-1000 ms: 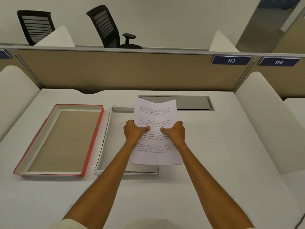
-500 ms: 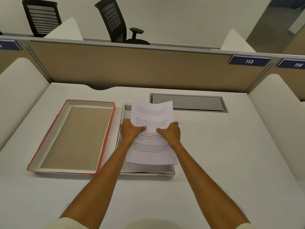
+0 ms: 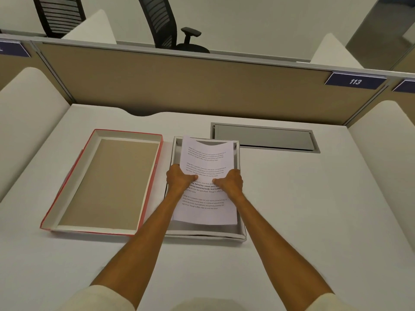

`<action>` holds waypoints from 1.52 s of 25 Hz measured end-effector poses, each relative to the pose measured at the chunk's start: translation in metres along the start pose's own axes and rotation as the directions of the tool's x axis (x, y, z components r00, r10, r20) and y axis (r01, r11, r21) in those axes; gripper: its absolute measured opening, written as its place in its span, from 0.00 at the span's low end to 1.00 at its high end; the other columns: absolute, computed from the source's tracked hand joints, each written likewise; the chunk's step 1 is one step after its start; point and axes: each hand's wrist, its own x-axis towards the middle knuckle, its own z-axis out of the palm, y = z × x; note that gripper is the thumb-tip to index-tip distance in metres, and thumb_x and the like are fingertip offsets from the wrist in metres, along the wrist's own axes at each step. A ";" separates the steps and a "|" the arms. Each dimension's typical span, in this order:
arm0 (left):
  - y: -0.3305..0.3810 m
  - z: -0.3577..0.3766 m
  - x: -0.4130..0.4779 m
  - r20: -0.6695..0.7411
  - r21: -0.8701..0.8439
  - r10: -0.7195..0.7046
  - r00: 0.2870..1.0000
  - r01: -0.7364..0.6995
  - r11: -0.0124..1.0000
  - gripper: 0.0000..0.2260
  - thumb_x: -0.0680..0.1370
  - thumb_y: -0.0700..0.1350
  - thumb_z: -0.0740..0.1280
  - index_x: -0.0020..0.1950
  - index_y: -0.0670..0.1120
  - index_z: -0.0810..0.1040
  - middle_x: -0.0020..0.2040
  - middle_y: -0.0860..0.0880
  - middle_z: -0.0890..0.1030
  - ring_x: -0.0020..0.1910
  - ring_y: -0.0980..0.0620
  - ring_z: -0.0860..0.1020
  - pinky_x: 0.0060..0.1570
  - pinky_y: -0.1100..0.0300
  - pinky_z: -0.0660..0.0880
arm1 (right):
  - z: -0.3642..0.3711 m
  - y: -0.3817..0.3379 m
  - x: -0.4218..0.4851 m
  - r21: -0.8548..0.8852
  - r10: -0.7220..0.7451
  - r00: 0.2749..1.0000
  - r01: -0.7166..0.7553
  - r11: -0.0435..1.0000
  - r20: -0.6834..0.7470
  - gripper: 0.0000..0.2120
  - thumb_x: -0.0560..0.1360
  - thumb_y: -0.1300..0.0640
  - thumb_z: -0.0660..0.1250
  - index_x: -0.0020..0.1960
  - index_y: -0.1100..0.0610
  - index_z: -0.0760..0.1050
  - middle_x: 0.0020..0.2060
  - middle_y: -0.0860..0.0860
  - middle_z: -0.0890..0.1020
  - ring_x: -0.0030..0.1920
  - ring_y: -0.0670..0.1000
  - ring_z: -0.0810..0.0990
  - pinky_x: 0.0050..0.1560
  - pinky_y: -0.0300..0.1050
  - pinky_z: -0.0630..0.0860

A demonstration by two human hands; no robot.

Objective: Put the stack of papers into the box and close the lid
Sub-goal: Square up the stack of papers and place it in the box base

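Observation:
A stack of printed white papers [image 3: 205, 160] hangs just over the open white box [image 3: 206, 236] in the middle of the desk, its far edge curling down. My left hand [image 3: 179, 181] grips the stack's left edge and my right hand [image 3: 230, 184] grips its right edge, thumbs on top. The stack lies within the box's outline; whether it touches the bottom I cannot tell. The red-edged lid [image 3: 103, 182] lies upside down on the desk, directly left of the box.
A grey cable hatch [image 3: 265, 138] is set into the desk behind the box. Tan partition [image 3: 190, 86] closes the back, white dividers [image 3: 24, 122] flank both sides. Two black office chairs [image 3: 166, 23] stand beyond the partition.
Both hands have carried the papers left and down, from over the box's right side to within its outline. The head camera has shifted, so everything appears further right.

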 end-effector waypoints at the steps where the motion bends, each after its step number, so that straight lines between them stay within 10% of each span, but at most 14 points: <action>1: -0.002 0.001 0.002 0.003 -0.003 -0.005 1.000 0.005 1.000 0.20 0.69 0.45 0.78 0.57 0.40 0.77 0.60 0.40 0.82 0.53 0.40 0.83 0.50 0.51 0.79 | 0.001 0.001 0.001 0.002 0.002 1.000 -0.002 1.000 0.006 0.26 0.70 0.52 0.76 0.62 0.61 0.71 0.58 0.57 0.77 0.57 0.57 0.81 0.51 0.46 0.80; 9: -0.011 0.007 0.009 0.010 -0.013 -0.037 0.999 0.037 0.999 0.20 0.70 0.45 0.77 0.57 0.41 0.76 0.60 0.40 0.81 0.54 0.40 0.83 0.52 0.50 0.79 | 0.008 0.007 0.010 -0.045 -0.030 0.999 0.031 0.998 0.029 0.10 0.72 0.60 0.72 0.49 0.60 0.72 0.52 0.59 0.81 0.47 0.56 0.82 0.38 0.41 0.77; 38: -0.023 0.013 0.011 -0.031 0.006 0.013 0.999 -0.013 1.000 0.21 0.70 0.44 0.78 0.59 0.39 0.77 0.60 0.38 0.81 0.56 0.38 0.82 0.52 0.49 0.78 | 0.011 0.014 0.017 -0.072 -0.062 0.998 0.064 0.995 0.028 0.03 0.73 0.66 0.70 0.45 0.64 0.77 0.48 0.61 0.83 0.40 0.55 0.80 0.31 0.38 0.72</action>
